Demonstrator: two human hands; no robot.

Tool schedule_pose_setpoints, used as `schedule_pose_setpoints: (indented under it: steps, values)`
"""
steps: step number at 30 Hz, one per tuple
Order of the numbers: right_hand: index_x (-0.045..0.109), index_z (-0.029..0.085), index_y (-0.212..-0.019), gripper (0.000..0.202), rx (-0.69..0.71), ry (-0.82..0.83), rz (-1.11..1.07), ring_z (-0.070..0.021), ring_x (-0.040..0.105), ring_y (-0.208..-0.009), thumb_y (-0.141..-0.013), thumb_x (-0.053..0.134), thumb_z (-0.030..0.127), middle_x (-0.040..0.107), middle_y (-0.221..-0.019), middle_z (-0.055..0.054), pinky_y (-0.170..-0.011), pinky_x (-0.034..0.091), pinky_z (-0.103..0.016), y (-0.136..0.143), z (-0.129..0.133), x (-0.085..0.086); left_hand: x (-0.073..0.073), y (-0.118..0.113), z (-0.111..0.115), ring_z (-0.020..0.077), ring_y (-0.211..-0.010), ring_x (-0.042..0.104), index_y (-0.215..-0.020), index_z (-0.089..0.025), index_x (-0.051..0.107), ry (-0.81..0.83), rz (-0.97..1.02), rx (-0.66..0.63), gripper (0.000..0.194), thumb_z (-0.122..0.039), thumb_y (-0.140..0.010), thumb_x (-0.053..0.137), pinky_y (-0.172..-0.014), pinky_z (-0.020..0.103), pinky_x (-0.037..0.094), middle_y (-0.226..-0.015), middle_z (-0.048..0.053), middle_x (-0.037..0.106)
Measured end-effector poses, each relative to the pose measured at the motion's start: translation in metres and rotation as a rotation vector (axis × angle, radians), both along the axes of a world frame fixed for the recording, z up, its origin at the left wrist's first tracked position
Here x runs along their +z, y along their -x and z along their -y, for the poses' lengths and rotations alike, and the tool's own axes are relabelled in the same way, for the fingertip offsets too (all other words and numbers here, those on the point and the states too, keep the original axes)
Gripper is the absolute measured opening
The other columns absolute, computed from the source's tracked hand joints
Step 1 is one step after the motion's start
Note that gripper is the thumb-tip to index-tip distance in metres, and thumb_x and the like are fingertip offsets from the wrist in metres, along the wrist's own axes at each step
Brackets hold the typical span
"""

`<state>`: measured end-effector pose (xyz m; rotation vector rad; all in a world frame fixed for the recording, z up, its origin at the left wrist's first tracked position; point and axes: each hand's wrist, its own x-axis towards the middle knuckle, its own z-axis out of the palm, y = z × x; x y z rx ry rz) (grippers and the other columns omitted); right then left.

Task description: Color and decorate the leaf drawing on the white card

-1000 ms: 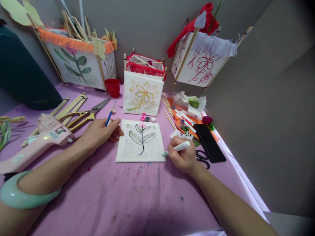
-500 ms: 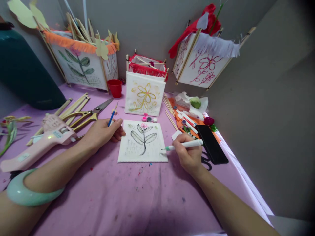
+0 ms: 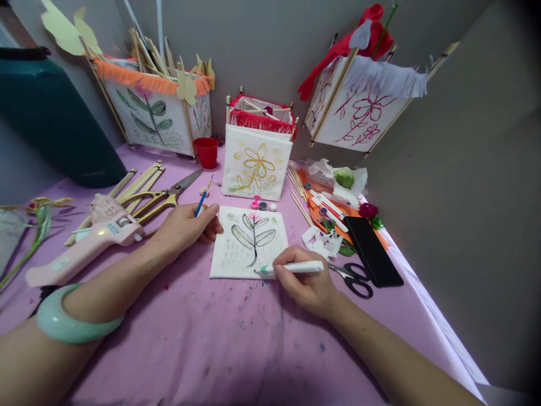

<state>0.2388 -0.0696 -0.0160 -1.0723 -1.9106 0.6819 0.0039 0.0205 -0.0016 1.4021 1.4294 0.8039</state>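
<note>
The right hand (image 3: 305, 282) pinches a white marker pen with a green tip (image 3: 291, 268) between the thumb and the fingers. The pen lies almost flat and points to the left. Its green tip touches the bottom edge of a small square white paper with a black leafy plant and a pink flower drawn on it (image 3: 249, 241). The paper lies flat on the purple cloth on the table (image 3: 236, 338), right between the two hands.

The left hand (image 3: 186, 225) rests on the cloth just beside the left edge of the paper. Its fingers are curled shut around a thin blue paintbrush (image 3: 203, 198), which sticks up and away from the hand. A pale green bangle (image 3: 71, 324) sits on the left arm.

Just right of the right hand lie black-handled scissors (image 3: 353, 278), and beside them a flat black phone (image 3: 374, 251). Left of the left hand lies a pink glue gun (image 3: 88, 239), with big gold-handled scissors (image 3: 163, 196) behind it. Behind the paper are tiny paint pots (image 3: 262, 204) and a white square card with a yellow flower (image 3: 256, 169) standing up. A little red cup (image 3: 207, 151) stands farther back, near a paper lantern with an orange fringe (image 3: 156, 110). Another paper lantern with red flowers (image 3: 359, 110) stands at the back right.
</note>
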Motion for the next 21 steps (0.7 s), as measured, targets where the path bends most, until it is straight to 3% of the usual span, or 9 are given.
schedule_pose_setpoints:
  steps: [21]
  values:
    - [0.042, 0.019, -0.056, 0.016, -0.227, -0.092, 0.121, -0.0069, 0.033, -0.043, -0.069, 0.049, 0.011, 0.038, -0.047, 0.006, -0.043, 0.025, -0.023, -0.023, -0.009, 0.005, 0.011, -0.006, 0.004, 0.0131, -0.053, 0.060, -0.065, -0.014, 0.060, 0.045, -0.020, 0.049, 0.037, -0.049, -0.076, 0.053, -0.052, 0.024, 0.049, -0.068, 0.007, 0.070]
